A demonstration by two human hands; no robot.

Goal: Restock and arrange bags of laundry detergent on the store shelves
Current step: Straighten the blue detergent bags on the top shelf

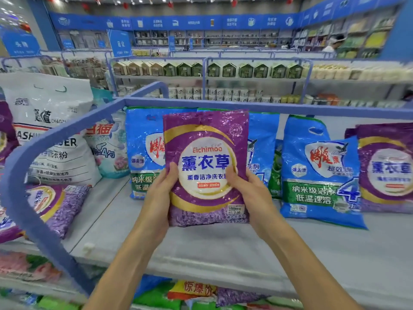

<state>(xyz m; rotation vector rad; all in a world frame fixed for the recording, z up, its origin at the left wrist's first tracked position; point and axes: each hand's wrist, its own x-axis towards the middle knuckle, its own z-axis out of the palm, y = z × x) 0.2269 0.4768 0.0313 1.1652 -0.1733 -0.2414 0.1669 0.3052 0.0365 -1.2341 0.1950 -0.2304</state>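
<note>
A purple lavender detergent bag (pixel 206 153) stands upright over the grey top shelf (pixel 201 242), held between both hands. My left hand (pixel 158 198) grips its left edge, thumb on the front. My right hand (pixel 250 193) grips its right edge the same way. Right behind the bag stands a blue detergent bag (pixel 143 139), partly hidden by it. To the right stand another blue bag (pixel 319 175) and a second purple bag (pixel 386 168).
A blue rounded rail (pixel 55 135) borders the shelf on the left and back. Beyond it stand a large white bag (pixel 51 130), a pale bag (pixel 107 148) and a lying purple bag (pixel 55 206). More bags fill the lower shelf (pixel 192 291). A person (pixel 335 42) stands far back right.
</note>
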